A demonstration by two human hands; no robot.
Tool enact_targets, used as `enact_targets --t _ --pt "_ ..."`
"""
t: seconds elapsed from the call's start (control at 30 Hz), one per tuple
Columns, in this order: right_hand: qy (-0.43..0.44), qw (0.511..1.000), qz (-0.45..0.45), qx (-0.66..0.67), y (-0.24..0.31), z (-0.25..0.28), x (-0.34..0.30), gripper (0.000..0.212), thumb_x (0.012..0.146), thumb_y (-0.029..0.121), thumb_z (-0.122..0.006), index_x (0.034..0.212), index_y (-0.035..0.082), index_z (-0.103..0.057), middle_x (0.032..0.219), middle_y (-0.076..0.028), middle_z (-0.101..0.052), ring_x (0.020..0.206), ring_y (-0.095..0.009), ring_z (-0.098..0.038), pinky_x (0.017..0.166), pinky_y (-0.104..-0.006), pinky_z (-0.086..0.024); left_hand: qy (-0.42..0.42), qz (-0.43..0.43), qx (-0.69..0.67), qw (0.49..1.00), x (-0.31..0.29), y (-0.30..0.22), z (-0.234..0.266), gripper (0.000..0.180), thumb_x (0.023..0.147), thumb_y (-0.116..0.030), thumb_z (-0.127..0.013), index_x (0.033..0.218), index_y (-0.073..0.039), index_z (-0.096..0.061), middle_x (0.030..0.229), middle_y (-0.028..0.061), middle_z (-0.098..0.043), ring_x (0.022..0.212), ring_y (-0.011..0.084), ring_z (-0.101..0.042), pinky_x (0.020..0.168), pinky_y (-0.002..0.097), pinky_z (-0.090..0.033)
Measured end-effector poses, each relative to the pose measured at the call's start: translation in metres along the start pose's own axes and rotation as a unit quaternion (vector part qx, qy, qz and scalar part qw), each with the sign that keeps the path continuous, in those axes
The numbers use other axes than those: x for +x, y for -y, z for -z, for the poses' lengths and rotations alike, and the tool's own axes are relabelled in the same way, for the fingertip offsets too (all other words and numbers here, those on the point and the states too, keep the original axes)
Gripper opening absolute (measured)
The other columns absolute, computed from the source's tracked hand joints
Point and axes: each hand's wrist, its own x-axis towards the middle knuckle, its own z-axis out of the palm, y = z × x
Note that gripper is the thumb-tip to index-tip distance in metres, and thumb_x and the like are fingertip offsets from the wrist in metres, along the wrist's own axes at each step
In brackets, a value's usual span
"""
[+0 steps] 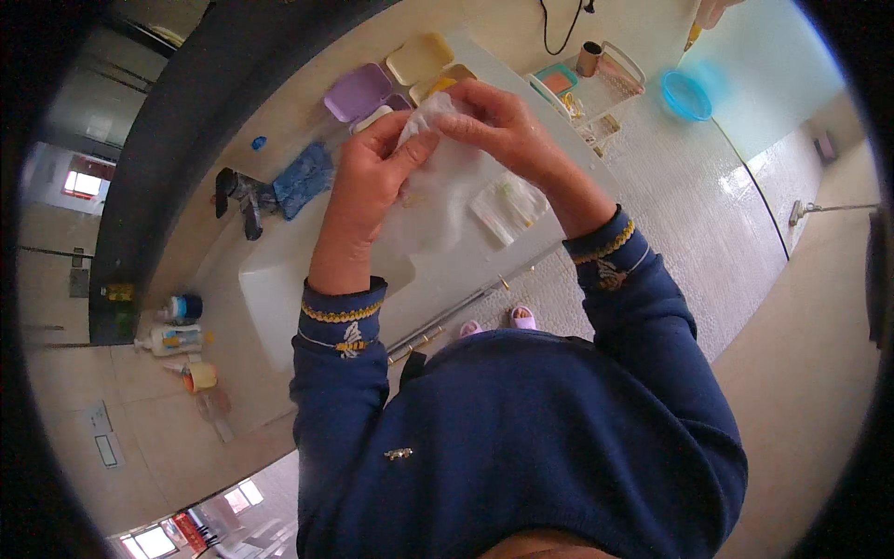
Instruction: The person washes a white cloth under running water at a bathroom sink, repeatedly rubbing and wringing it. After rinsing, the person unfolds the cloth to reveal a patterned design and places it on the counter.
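Pinched between my two hands over the counter beside the washbasin is a thin, see-through white plastic bag (430,212), its crumpled top edge gathered at the fingertips and its body hanging down. My left hand (365,182) has thumb and fingers closed on its left side. My right hand (510,132) grips the top edge from the right, thumb pressed against it. Just beyond my fingers lie an open purple soap box (358,92) and an open cream one (420,59), partly hidden. A flat whitish packet (508,207) rests on the counter under my right forearm.
The white basin (265,303) is at the left, with a black tap (244,200) and a blue cloth (304,180) behind it. Bottles (175,339) line its left end. At right are a wire basket (619,67), a blue bowl (684,96) and textured floor. A metal rail (466,303) runs along the front.
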Motion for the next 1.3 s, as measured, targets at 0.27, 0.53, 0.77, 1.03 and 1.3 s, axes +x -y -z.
enact_targets --t 0.27,0.53,0.77,1.03,1.3 --pt "-0.063 0.996 0.030 -0.059 0.023 0.004 0.010 0.018 0.084 0.019 -0.058 0.088 0.002 -0.058 0.072 -0.003 -0.055 0.067 -0.009 -0.049 0.061 -0.0243 -0.042 -0.038 0.001 0.035 0.999 0.002 0.026 0.015 0.021 0.081 -0.022 -0.065 0.095 -0.006 -0.063 0.076 -0.0029 -0.059 0.062 0.0047 -0.049 0.054 0.0186 -0.037" --pt "-0.128 0.991 -0.027 0.012 0.030 0.025 0.017 0.022 0.088 0.026 -0.052 0.090 0.004 -0.056 0.075 0.000 -0.054 0.068 -0.008 -0.049 0.060 -0.0217 -0.041 0.024 0.029 0.050 0.998 -0.006 0.043 0.038 0.036 0.083 -0.029 -0.061 0.107 -0.002 -0.056 0.102 0.0052 -0.060 0.095 0.0153 -0.055 0.085 0.0312 -0.042" --pt "-0.160 0.911 -0.184 0.334 -0.008 0.023 0.001 0.021 0.090 0.027 -0.049 0.095 0.008 -0.055 0.079 0.001 -0.050 0.073 -0.009 -0.048 0.065 -0.0216 -0.042 0.051 0.001 -0.557 0.829 -0.018 0.036 0.018 0.059 0.087 -0.049 -0.043 0.126 -0.005 -0.042 0.124 0.0108 -0.049 0.111 0.0235 -0.049 0.097 0.0379 -0.036" --pt "-0.181 0.895 -0.235 0.333 -0.033 0.006 -0.022 0.023 0.090 0.030 -0.049 0.096 0.008 -0.054 0.078 0.002 -0.050 0.068 -0.008 -0.046 0.059 -0.0224 -0.040 -0.156 -0.016 -0.218 0.963 -0.002 0.053 0.022 0.038 0.089 -0.033 -0.051 0.117 -0.007 -0.053 0.106 0.0068 -0.060 0.091 0.0175 -0.059 0.077 0.0312 -0.050" --pt "-0.151 0.881 -0.221 0.390 -0.022 0.005 -0.030 0.023 0.092 0.029 -0.047 0.101 0.009 -0.053 0.085 0.001 -0.053 0.076 -0.008 -0.050 0.066 -0.0230 -0.044 -0.123 -0.025 -0.405 0.906 0.007 0.057 0.028 0.056 0.089 -0.050 -0.041 0.124 -0.006 -0.047 0.117 0.0090 -0.055 0.107 0.0232 -0.052 0.091 0.0395 -0.042"
